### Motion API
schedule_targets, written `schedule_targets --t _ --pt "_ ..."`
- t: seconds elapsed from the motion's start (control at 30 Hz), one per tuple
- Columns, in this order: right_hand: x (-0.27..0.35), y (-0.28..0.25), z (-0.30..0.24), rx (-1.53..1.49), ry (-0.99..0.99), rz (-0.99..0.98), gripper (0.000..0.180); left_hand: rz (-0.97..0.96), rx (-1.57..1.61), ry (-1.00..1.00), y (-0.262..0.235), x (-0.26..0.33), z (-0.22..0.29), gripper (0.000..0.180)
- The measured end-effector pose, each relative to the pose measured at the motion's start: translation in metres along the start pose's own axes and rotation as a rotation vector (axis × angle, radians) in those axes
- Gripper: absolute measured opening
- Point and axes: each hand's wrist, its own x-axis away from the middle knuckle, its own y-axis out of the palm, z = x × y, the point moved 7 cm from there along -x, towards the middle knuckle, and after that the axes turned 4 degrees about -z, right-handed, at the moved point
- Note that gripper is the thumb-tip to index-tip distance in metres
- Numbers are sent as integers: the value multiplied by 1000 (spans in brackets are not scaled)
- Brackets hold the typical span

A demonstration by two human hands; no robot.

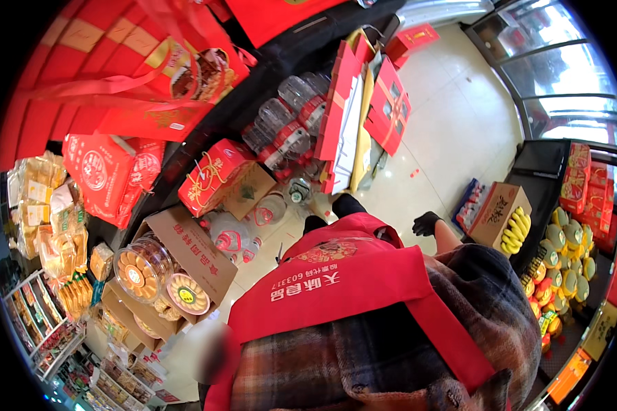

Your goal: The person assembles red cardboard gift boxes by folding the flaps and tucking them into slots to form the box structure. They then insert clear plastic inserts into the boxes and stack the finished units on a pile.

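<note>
My right hand, in a black glove, hangs out to the right of my red apron. Its fingers point left and are slightly apart, with nothing visible in them. Nothing is touching that hand; the nearest things are a cardboard box and a bunch of bananas farther right. I cannot see my left hand; the apron and my plaid sleeve fill that side. A small dark tip shows at the apron's left edge, too little to name.
Clear plastic bottles, flattened red cartons and a red gift box stand ahead. To the left, an open carton holds round tubs of pastries. Stacked fruit lines the right. Pale tiled floor stretches toward glass doors.
</note>
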Motion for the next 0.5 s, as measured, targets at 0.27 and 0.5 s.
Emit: schedule_targets --t 0.27,0.5 --pt "49 97 -315 778 -622 612 69 23 227 560 84 21 212 34" --pt "60 174 -460 464 -729 380 66 -94 318 497 160 83 232 35"
